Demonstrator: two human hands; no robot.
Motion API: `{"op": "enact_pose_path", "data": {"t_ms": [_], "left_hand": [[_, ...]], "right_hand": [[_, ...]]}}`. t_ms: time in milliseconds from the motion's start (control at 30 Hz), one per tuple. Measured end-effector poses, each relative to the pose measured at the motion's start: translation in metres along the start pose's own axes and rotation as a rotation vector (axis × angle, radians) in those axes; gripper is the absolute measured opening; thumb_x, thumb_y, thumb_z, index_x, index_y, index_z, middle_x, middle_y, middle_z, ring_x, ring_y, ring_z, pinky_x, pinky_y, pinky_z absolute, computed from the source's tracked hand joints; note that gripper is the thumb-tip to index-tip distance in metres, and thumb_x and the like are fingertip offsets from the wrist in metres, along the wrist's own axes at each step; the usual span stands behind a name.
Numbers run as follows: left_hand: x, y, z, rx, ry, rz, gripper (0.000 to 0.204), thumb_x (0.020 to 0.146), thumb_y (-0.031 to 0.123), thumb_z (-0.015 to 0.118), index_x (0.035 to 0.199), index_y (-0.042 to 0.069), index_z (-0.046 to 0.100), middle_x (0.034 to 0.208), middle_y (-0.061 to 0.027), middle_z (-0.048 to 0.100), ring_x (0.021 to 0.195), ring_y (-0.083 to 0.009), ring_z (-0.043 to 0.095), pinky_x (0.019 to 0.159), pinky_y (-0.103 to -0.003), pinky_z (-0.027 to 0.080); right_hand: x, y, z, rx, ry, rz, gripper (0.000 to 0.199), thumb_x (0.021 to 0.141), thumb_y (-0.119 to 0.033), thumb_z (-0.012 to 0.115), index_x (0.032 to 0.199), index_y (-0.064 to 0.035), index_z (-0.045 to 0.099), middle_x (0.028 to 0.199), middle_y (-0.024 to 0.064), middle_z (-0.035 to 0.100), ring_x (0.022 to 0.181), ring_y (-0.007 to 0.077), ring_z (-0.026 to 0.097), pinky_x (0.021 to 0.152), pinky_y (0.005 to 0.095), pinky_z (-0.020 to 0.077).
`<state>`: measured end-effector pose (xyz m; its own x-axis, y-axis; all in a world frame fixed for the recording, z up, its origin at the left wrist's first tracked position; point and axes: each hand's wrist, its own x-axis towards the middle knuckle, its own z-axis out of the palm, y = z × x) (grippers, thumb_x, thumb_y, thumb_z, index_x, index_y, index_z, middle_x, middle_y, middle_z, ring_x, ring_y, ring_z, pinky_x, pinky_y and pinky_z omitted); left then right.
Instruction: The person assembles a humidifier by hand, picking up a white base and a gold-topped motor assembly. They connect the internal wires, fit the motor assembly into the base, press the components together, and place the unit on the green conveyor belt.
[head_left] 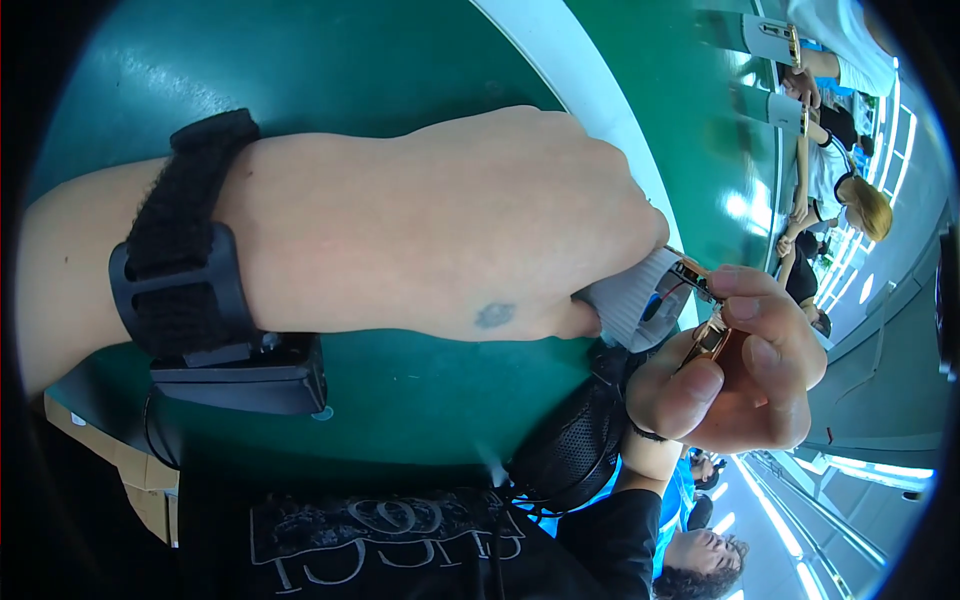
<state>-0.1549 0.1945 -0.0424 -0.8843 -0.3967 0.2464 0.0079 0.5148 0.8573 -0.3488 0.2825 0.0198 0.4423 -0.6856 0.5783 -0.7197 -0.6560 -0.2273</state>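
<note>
My left grip [540,210], reaching across from the left with its back to the viewer, is closed around a pale grey ribbed housing [630,292]; its fingertips are mostly hidden beneath it. The housing sits at right of centre, above the green tabletop [420,425], its open end facing right. In that opening a thin red wire [675,291] and a small blue part [654,305] show. My right grip [765,365], coming up from the lower right, is narrowed to a pinch on a small gold-coloured piece [708,340] right beside the opening; whether the two parts are joined, I cannot tell. I judge the step in hand to be close work on the gold piece at the housing's open end, though fitting and removing would look alike here. The next move seems to call for a steady left hold, a light right pinch, and care that the wire is neither tugged nor trapped. A black strap [190,225] circles my left wrist, with a dark box [240,375] under it.
</note>
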Motion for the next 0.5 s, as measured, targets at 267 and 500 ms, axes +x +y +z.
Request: {"op": "enact_pose_path", "data": {"t_ms": [267, 500], "left_hand": [[-0.007, -0.005, -0.005, 0.025, 0.020, 0.016, 0.051, 0.077, 0.020, 0.080, 0.120, 0.001, 0.061, 0.092, -0.0143, 0.071, 0.085, -0.0343, 0.071, 0.070, -0.043, 0.057], [-0.012, 0.001, -0.019, -0.085, -0.100, -0.076, 0.052, 0.077, 0.014, 0.078, 0.123, -0.001, 0.058, 0.086, -0.0171, 0.071, 0.082, -0.0348, 0.071, 0.067, -0.043, 0.056]], "right_hand": [[0.008, -0.003, 0.015, 0.177, 0.145, 0.073, 0.034, 0.093, -0.025, 0.072, 0.097, -0.0015, 0.048, 0.086, 0.0176, 0.057, 0.065, 0.0266, 0.061, 0.059, 0.0402, 0.0602], [0.016, -0.013, 0.020, 0.206, -0.103, 0.126, 0.036, 0.088, -0.022, 0.077, 0.109, -0.0009, 0.057, 0.100, 0.0211, 0.062, 0.082, 0.0301, 0.066, 0.072, 0.0402, 0.0601]]}}
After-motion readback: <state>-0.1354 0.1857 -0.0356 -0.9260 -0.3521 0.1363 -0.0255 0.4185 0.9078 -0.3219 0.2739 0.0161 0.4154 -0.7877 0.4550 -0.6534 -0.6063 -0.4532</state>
